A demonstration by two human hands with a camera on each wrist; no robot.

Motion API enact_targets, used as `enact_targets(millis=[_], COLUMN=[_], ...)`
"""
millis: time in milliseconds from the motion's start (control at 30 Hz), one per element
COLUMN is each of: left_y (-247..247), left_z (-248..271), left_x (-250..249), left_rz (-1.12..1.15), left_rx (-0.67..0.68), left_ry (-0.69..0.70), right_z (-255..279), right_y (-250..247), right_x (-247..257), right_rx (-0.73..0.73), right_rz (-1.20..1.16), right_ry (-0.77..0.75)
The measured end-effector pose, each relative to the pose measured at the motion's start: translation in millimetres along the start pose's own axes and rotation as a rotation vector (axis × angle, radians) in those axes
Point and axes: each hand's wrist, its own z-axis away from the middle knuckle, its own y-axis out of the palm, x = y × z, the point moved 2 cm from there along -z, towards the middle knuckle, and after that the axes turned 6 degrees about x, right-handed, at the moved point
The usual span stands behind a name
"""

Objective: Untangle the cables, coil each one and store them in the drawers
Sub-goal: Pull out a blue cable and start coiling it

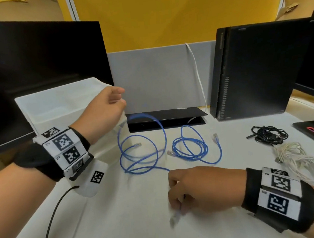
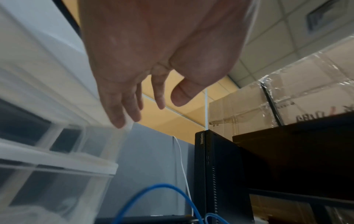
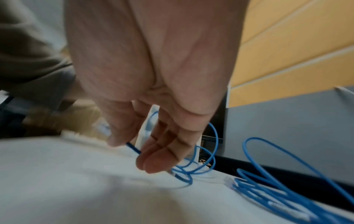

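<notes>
A loose blue network cable [image 1: 142,154] lies in wide loops at mid-table, one loop arching up by the drawer unit. My right hand [image 1: 175,197] pinches this cable [image 3: 134,149] near its end between thumb and fingers, and the clear plug [image 1: 174,219] hangs below them. A second blue cable [image 1: 191,148] lies coiled just to the right. My left hand [image 1: 121,101] is raised at the corner of the white translucent drawer unit [image 1: 56,106]. Its fingers [image 2: 118,115] are straight against the drawer's edge [image 2: 107,131] and hold nothing.
A tangled black cable [image 1: 269,133] and a white cable bundle [image 1: 296,159] lie at the right. A dark monitor [image 1: 34,72] stands at the left and a black PC tower [image 1: 252,68] at the right. Behind the cables is a black desk cable hatch [image 1: 167,116].
</notes>
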Motion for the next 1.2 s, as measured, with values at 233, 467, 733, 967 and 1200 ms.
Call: enact_targets(millis=[233, 467, 733, 967, 1200], left_y=[1.2, 17.9, 34.1, 43.2, 53.6], left_z=[43.6, 68.3, 36.9, 43.0, 52.7], left_x=[5.2, 33.3, 63.8, 34.5, -31.3], left_rz=[-0.273, -0.213, -0.340, 0.029, -0.066], left_rx=[0.160, 0.344, 0.267, 0.317, 0.246], left_ry=[0.174, 0.125, -0.170, -0.066, 0.395], right_z=[14.2, 23.3, 33.7, 41.7, 19.5], right_y=[-35.7, -65.2, -79.9, -79.3, -78.4], right_x=[-6.2, -19.4, -22.9, -42.0, -30.0], right_rx=[-0.403, -0.638, -0.684, -0.895, -0.866], right_rz=[-0.694, -0.943, -0.944, -0.810, -0.500], right_ry=[-0.037, -0.048, -0.064, 0.130, 0.196])
